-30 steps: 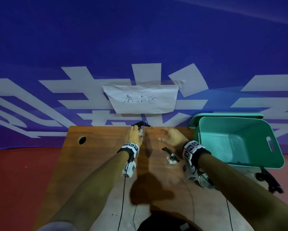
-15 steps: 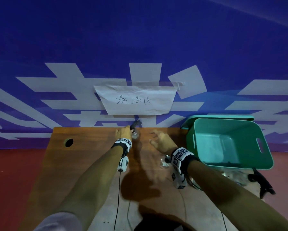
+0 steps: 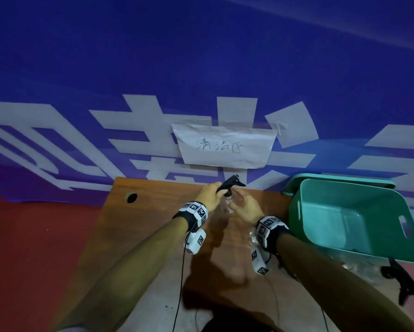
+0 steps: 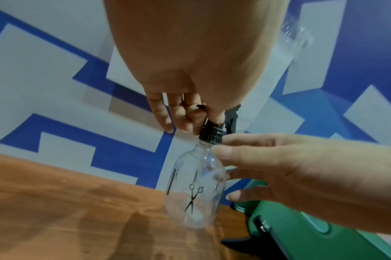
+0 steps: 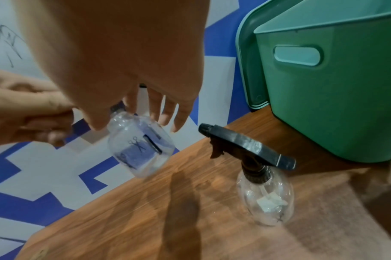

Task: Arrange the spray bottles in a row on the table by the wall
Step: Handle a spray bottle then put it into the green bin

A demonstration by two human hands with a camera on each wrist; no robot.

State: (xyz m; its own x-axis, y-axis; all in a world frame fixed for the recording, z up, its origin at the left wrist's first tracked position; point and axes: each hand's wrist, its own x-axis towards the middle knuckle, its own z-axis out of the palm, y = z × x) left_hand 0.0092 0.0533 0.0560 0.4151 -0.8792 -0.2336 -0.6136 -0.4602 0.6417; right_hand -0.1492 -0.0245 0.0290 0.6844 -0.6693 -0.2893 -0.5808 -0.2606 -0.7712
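A clear spray bottle (image 3: 227, 204) (image 4: 194, 190) (image 5: 141, 151) with a black trigger head and scissors prints is held tilted near the wall, at the back of the wooden table (image 3: 141, 224). My left hand (image 3: 210, 194) (image 4: 185, 121) grips its black cap and trigger. The thumb and fingers of my right hand (image 3: 245, 207) (image 4: 225, 172) (image 5: 134, 121) sit on either side of the clear body. I cannot tell whether its base touches the table. A second clear spray bottle (image 5: 265, 198) stands upright just right of it; in the head view my right wrist hides most of that bottle (image 3: 251, 238).
A green plastic bin (image 3: 359, 219) (image 5: 323, 105) stands at the table's right end, with its lid (image 3: 333, 178) leaning on the wall behind it. Another black trigger head (image 3: 402, 283) lies in front of the bin. A paper sign (image 3: 225, 147) hangs on the wall. A cable hole (image 3: 131, 198) is at the table's back left.
My right hand was open beside the bottle and has moved left onto its body. My left hand has kept hold of the trigger head near the wall.
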